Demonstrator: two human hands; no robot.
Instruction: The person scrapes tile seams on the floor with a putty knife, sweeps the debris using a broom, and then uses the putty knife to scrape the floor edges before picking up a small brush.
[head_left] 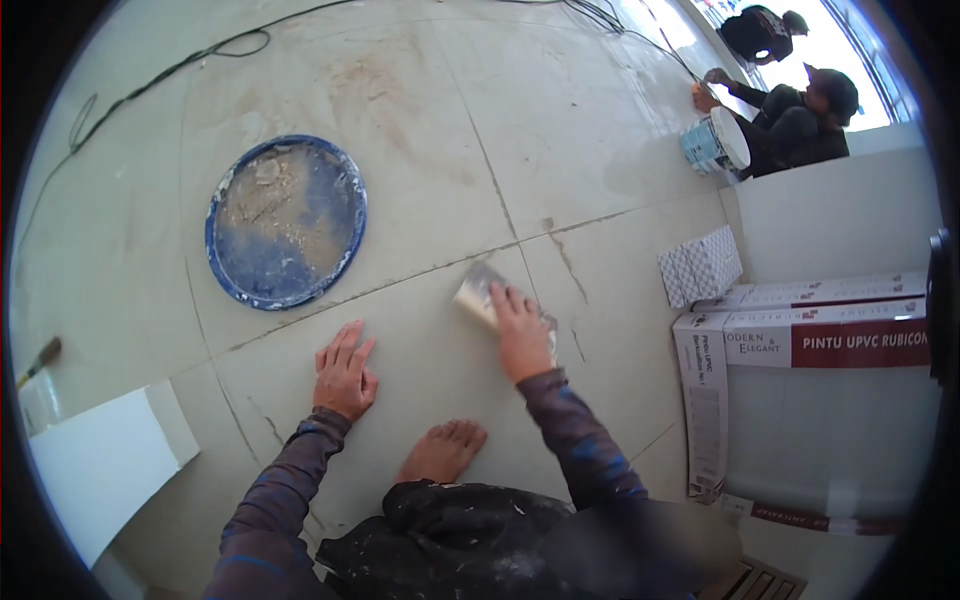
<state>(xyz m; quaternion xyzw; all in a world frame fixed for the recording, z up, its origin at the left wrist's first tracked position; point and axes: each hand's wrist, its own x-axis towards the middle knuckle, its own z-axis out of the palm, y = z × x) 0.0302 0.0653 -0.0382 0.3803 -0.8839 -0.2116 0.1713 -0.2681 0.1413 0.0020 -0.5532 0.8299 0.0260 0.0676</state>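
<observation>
My right hand [523, 335] is closed around a flat scraper [474, 294] with a cream body and a greyish, blurred front edge. It is at the tiled floor [420, 350], just below a dirty grout line close to where two joints cross. My left hand [345, 375] rests on the tiles with its fingers stretched out and holds nothing. Beyond it lies a round blue lid [213, 235], caked with pale crumbs and dried powder [270, 195]. My bare foot [443, 452] stands between my hands.
A brush [42, 360] and a white block-like surface [105, 460] are at left. Black cable [170, 75] crosses the far floor. Right are a patterned piece [700, 266], a wrapped door package [800, 410] and a white bucket [715, 142], by a seated person [800, 120]; another person [755, 35] is beyond.
</observation>
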